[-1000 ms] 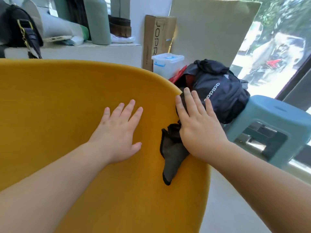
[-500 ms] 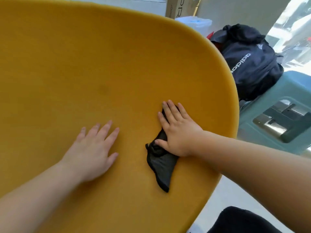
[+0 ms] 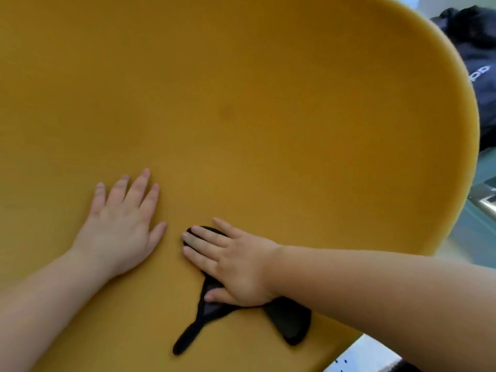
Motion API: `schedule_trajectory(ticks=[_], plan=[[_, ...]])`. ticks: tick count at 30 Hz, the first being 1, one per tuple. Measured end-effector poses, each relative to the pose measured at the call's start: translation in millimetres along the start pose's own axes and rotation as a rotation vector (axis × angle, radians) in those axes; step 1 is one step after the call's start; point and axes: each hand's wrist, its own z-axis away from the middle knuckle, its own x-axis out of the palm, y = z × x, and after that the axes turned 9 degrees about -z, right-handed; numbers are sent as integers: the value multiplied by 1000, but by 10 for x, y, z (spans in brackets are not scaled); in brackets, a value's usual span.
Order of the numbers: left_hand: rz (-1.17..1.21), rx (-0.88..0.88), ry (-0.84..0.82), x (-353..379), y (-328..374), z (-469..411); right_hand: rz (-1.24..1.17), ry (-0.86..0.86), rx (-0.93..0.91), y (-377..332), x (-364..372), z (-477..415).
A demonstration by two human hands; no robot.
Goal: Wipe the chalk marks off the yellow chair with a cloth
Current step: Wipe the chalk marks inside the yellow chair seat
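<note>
Right hand (image 3: 236, 267) presses cloth (image 3: 290, 320), left hand (image 3: 118, 232) beside; bag (image 3: 480, 55) behind chair (image 3: 241, 103).

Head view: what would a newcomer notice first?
The yellow chair fills nearly the whole frame. Low centre, the right hand presses a black cloth flat against it, cloth ends trailing below the palm. The left hand lies flat on the bare yellow surface just beside it.

The left grip (image 3: 120, 232) and right grip (image 3: 236, 267) lie flat.
</note>
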Motion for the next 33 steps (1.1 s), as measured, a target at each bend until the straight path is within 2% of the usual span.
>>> schedule_trajectory(ticks=[2, 5, 9, 11, 14, 16, 19, 23, 26, 28, 30, 33], plan=[[90, 18, 31, 9, 146, -17, -9, -51, 80, 242, 50, 456], [203, -5, 45, -12, 278, -2, 150, 5, 359, 952, -116, 977], [266, -151, -22, -72, 216, 162, 340, 83, 607, 1739, -645, 840], [270, -206, -72, -117, 166, 329, 285, 204, 723, 1767, -712, 436], [264, -261, -174, -186, 88, 706, -8, 364, 860, 1259, -549, -227], [233, -264, -262, -236, 30, 992, -198, 375, 816, 732, -392, -549], [183, -234, -395, -305, -91, 1388, -405, 306, 656, -100, -227, -768], [158, -170, -512, -404, -284, 1734, -466, 144, 287, -1010, -71, -528], [139, -70, -550, -456, -430, 1786, -406, 47, -10, -1180, 78, -91], [119, -36, -572, -522, -562, 1794, -362, 22, -82, -945, 143, 99], [102, -37, -571, -626, -742, 1798, -297, 51, 66, -515, 147, 140], [86, -77, -510, -797, -1126, 1829, -341, 113, 576, -12, -11, -9]])
